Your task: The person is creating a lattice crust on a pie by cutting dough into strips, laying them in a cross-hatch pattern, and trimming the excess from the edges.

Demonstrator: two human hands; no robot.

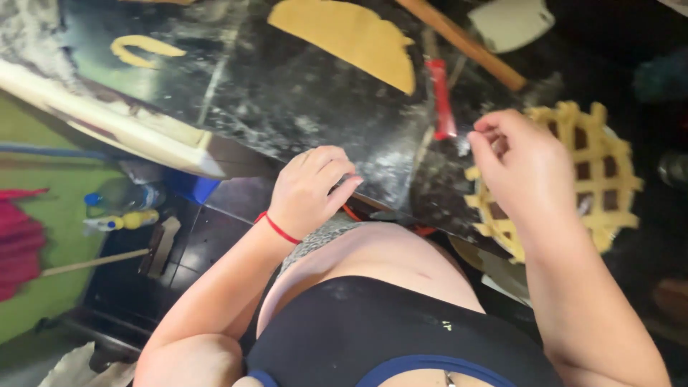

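Lattice pie [598, 168] sits on dark floured worktop [287, 107], right side; strips woven across most of top, ends untrimmed. Right hand [519, 165] hovers over its left rim, fingertips pinched (on what, cannot tell). Left hand [309, 190] loosely curled, empty, at worktop edge. Leftover dough sheet [355, 36] beyond.

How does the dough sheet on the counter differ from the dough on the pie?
The dough sheet lies flat as one solid half-round piece; the pie carries dough woven as a lattice of strips with dark gaps. The sheet lies apart from the hands; the right hand hovers over the pie. Both are pale yellow.
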